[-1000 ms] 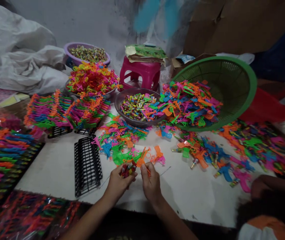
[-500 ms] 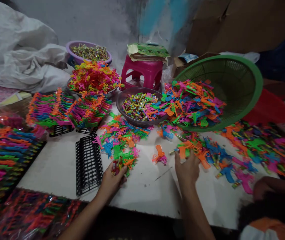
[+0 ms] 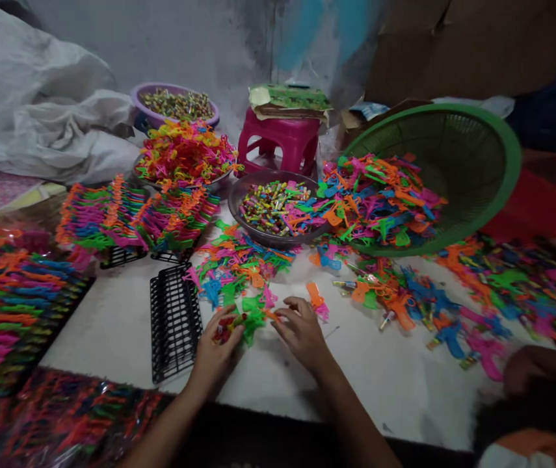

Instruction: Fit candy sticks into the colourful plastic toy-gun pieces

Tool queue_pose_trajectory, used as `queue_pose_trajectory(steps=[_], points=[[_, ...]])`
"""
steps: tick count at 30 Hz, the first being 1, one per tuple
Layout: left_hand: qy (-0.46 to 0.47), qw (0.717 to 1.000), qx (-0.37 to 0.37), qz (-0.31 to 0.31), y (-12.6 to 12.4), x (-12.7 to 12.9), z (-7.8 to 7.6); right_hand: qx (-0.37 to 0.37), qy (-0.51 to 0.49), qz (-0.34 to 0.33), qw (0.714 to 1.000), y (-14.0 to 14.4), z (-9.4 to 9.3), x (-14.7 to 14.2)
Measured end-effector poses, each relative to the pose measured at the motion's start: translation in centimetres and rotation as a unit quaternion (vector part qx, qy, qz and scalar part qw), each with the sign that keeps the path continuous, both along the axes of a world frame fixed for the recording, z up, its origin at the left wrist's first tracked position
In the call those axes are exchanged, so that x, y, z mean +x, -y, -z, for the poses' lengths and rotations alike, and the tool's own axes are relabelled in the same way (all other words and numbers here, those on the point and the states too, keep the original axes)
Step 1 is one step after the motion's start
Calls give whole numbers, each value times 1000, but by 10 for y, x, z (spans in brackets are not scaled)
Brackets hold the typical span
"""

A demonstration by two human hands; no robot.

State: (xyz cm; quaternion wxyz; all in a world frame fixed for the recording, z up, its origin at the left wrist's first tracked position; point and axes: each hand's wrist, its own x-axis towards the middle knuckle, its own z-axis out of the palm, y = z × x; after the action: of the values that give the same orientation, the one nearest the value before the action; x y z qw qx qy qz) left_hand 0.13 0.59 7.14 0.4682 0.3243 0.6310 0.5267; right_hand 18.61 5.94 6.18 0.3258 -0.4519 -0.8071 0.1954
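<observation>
My left hand (image 3: 215, 351) rests on the white table (image 3: 385, 377), closed around a small bunch of wrapped candies (image 3: 223, 329). A green plastic toy gun (image 3: 253, 318) lies between both hands. My right hand (image 3: 302, 331) sits palm down beside it, fingers spread, with its fingertips at the toy's right edge. A heap of loose coloured toy guns (image 3: 233, 266) lies just beyond my hands. A single orange and pink toy (image 3: 317, 300) lies to the right of my right hand.
A black slotted rack (image 3: 174, 320) stands left of my left hand. Behind are a metal bowl of candies (image 3: 270, 207), a tipped green basket (image 3: 458, 162) spilling toys, filled racks (image 3: 126, 218), a pink stool (image 3: 278, 140) and a purple bowl (image 3: 175, 104). Another person's hand (image 3: 521, 369) rests at right.
My right hand came back left from the toy pile at the right to the green toy gun. My left hand stayed by the rack with the candies.
</observation>
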Motion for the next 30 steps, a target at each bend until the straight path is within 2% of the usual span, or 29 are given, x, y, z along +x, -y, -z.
queue_pose_trajectory(steps=[2, 4, 7, 10, 14, 17, 19, 21, 23, 24, 26, 28, 30], points=[[55, 997, -7, 55, -3, 10, -8, 29, -33, -12, 999, 1, -10, 10], [155, 982, -39, 100, -6, 20, -15, 60, -58, -18, 996, 2, -18, 16], [257, 959, -79, 86, -10, 28, -24, 118, -63, 6, 991, 3, -23, 19], [252, 964, -77, 33, -11, 28, -31, 145, -46, 5, 988, 5, -25, 17], [236, 970, -50, 9, -9, 23, -36, 123, -20, -66, 990, 17, -34, 10], [277, 956, -84, 46, -7, 18, -34, 70, -44, -141, 987, 27, -47, 8], [314, 934, -135, 100, -7, 15, -32, 28, -62, -147, 987, 28, -55, 9], [327, 916, -166, 161, -6, 16, -30, 18, -63, -148, 987, 25, -59, 11], [311, 918, -157, 192, -5, 19, -29, 35, -57, -172, 983, 20, -60, 12], [294, 927, -143, 186, -5, 21, -29, 38, -58, -184, 980, 18, -59, 12], [249, 950, -117, 146, -4, 24, -30, 13, -91, -143, 985, 15, -56, 10], [192, 970, -103, 111, -4, 26, -32, -58, -165, -28, 984, 16, -52, 4], [140, 982, -84, 97, -4, 27, -34, -147, -251, 80, 953, 19, -48, -5]])
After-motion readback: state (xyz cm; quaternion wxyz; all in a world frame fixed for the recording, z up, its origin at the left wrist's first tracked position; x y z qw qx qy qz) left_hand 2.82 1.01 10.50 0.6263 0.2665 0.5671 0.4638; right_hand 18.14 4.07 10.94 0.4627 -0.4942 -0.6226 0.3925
